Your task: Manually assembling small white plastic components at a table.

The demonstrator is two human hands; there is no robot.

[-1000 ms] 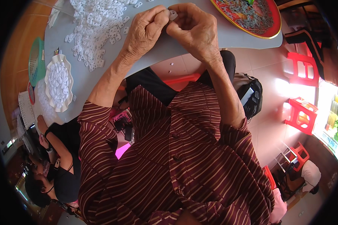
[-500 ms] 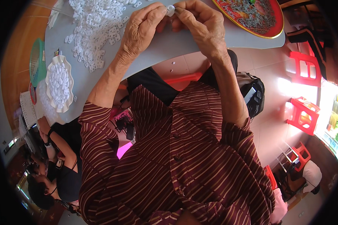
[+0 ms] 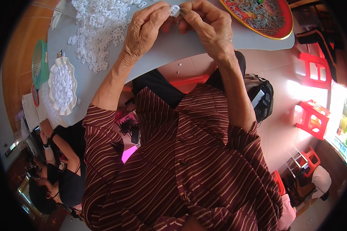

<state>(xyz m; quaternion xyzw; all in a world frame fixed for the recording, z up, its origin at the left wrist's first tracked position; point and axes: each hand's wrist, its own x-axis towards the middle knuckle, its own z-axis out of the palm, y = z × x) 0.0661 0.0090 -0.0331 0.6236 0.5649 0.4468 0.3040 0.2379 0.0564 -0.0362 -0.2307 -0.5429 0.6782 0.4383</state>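
Note:
A small white plastic piece with a hole (image 3: pixel 175 10) is pinched between my two hands over the table's near edge. My left hand (image 3: pixel 145 29) is closed, with thumb and finger on the piece's left side. From the other side, my right hand (image 3: pixel 211 29) grips it with thumb and curled fingers; some fingertips are hidden. Left of my left hand spreads a heap of similar white plastic pieces (image 3: pixel 100 29). Right of my right hand, a red round tray with a gold rim (image 3: pixel 286 32) bears many small grey metal pieces (image 3: pixel 264 19).
At the left of the grey table (image 3: pixel 173 52) stands a scalloped white dish (image 3: pixel 67 110) full of smooth white pieces. Beside it is a green mesh racket (image 3: pixel 38 63). A person in dark clothing (image 3: pixel 71 188) sits at left. Red stools (image 3: pixel 313 119) and a black bag (image 3: pixel 262 100) are at right.
The view has shifted very slightly. Both hands stay in place on the small white piece, with hardly any visible finger movement.

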